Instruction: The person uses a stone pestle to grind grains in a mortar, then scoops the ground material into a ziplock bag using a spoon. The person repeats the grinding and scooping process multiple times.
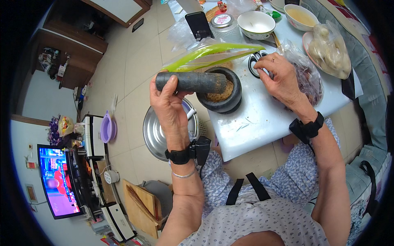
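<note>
My left hand (170, 98) grips a dark stone pestle (190, 82), tilted nearly flat over a stone mortar (220, 106). The pestle's powdery end lies over the mouth of the mortar, which holds coarse brown ground powder (226, 93). Behind the mortar lies a clear plastic bag with a green edge (197, 57), with some brown stuff by it. My right hand (277, 73) is over the table, its thumb and forefinger close together beside black-handled scissors (253, 66); whether it holds anything small cannot be told. A plastic bag of dark reddish dried pieces (309, 81) lies beside that hand.
On the white-covered table (243, 135) stand a white bowl (256, 24), a lidded glass jar (226, 29), a phone on a stand (198, 26), a bowl of cloudy liquid (300, 18) and a bag of pale round pieces (329, 52). A round metal lid (154, 132) is below the table's left edge.
</note>
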Motion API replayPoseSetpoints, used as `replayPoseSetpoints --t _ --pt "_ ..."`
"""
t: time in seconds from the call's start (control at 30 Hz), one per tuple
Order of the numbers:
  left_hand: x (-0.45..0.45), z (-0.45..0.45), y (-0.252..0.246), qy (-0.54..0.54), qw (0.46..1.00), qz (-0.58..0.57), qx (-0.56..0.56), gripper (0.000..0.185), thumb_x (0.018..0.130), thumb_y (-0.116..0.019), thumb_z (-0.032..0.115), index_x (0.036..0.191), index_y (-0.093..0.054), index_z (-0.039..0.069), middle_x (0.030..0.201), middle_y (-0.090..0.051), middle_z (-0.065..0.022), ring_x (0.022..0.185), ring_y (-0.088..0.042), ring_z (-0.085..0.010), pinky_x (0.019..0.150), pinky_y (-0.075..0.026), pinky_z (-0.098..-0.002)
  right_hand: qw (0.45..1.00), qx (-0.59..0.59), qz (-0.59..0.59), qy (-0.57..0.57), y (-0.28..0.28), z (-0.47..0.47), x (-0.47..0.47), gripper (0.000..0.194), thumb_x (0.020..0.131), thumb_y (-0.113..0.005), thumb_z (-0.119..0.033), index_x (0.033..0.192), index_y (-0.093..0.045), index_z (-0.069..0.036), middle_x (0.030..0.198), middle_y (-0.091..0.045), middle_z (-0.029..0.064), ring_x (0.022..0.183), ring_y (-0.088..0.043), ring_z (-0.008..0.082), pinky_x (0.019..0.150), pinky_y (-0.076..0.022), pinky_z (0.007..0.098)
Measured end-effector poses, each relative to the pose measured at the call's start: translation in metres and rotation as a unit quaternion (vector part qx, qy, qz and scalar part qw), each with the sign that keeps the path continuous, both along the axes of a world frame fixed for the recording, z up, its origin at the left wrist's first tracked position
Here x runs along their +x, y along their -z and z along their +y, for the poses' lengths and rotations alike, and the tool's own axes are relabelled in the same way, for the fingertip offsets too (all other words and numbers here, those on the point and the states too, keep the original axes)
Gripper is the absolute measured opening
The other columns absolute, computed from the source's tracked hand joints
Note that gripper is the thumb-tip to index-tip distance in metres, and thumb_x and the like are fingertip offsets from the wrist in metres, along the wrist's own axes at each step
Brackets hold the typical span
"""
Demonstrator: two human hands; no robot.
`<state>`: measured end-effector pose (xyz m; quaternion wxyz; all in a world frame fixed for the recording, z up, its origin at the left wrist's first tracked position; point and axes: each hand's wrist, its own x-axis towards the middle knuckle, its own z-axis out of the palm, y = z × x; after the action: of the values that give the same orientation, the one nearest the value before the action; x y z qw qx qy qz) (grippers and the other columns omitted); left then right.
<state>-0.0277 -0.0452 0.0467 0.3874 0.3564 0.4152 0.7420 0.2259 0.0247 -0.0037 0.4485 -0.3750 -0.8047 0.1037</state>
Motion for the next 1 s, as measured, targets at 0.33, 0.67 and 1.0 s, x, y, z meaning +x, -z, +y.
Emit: replayPoseSetpoints --t 0.33,0.67,1.0 --pt "-0.016 -0.015 0.015 -0.026 0.988 -0.151 -0.006 0.021 0.087 -0.060 0.013 0.105 -0.057 0.004 0.098 -0.062 -0.0097 0.085 -0.064 -0.0233 0.066 -0.056 -0.0376 0.990 0.100 0.103 0.002 -0.021 -0.006 -0.014 0.013 0.072 -0.067 0.001 0.084 -0.068 -0.004 0.086 -0.063 0.0075 0.076 -0.062 0.0231 0.065 -0.0506 0.0312" --pt "-0.015 -0.020 0.020 -0.039 0.996 -0.080 -0.029 0.023 0.082 -0.062 0.011 0.102 -0.055 0.002 0.090 -0.058 -0.0084 0.079 -0.063 -0.0239 0.066 -0.056 -0.0389 0.988 0.153 0.027 -0.014 -0.036 -0.005 -0.020 0.022 0.073 -0.067 -0.002 0.095 -0.066 -0.004 0.096 -0.062 0.0098 0.091 -0.059 0.0257 0.078 -0.0473 0.0364" --pt "-0.011 -0.019 0.024 -0.048 0.994 -0.091 -0.036 0.030 0.081 -0.062 0.010 0.108 -0.051 0.000 0.092 -0.057 -0.0110 0.078 -0.063 -0.0240 0.063 -0.056 -0.0368 0.982 0.114 -0.146 -0.033 -0.036 -0.003 -0.044 0.015 0.071 -0.060 -0.001 0.086 -0.060 -0.003 0.081 -0.052 0.0093 0.082 -0.051 0.0271 0.080 -0.0408 0.0383"
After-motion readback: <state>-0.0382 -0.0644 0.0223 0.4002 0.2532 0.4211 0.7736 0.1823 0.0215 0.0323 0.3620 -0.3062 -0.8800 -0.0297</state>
